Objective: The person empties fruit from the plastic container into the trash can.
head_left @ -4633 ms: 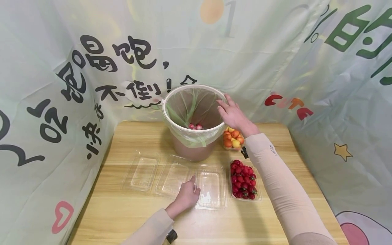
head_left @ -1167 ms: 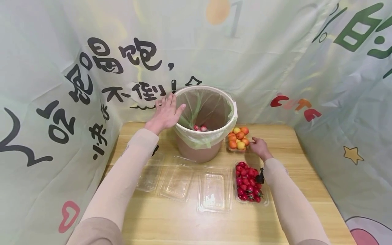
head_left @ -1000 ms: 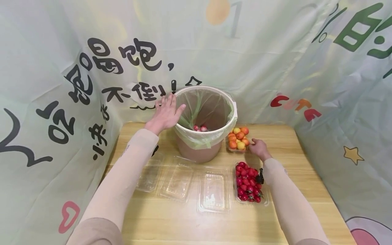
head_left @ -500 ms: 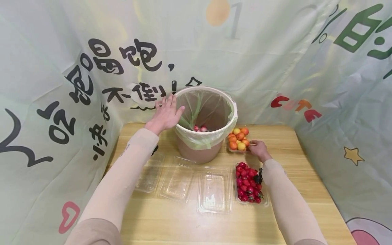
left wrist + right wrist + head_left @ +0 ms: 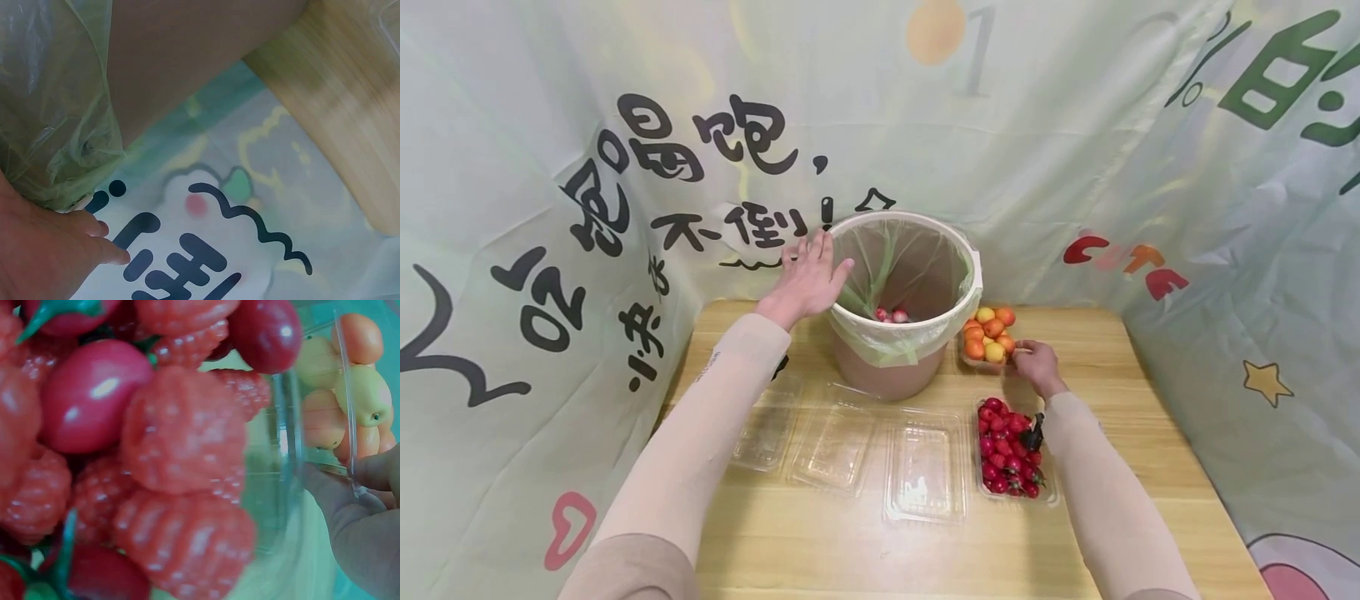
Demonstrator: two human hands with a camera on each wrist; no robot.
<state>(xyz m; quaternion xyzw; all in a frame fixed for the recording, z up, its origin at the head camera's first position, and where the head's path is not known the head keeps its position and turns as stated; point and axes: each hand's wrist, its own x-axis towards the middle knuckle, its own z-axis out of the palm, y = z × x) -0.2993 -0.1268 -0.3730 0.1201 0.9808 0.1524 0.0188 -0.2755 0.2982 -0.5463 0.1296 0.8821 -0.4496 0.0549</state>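
My left hand [image 5: 805, 279] lies with straight, spread fingers against the left rim of a brownish bin [image 5: 880, 367]; the left wrist view shows it beside the green bag [image 5: 69, 144] lining the bin. A few red-and-white round things [image 5: 891, 315] lie inside, too small to identify. To the bin's right, my right hand [image 5: 1037, 365] pinches the near right corner of a clear plastic box [image 5: 345, 381] between thumb and fingers. Orange and yellow apricot-like fruits [image 5: 990, 333] fill that box. Closer to me stands another clear box with red cherry tomatoes and raspberries [image 5: 1007, 446].
Clear plastic containers, a middle one [image 5: 835, 446] and a right one [image 5: 925, 471], lie on the wooden table [image 5: 850, 550]. A third container [image 5: 765, 433] is partly behind the left sleeve. Printed cloth walls [image 5: 1037, 150] enclose the table's back and sides.
My left hand has gone from the clear containers to the bin's left rim. My right hand has left the bin's right rim for the fruit box, which has just shifted slightly.
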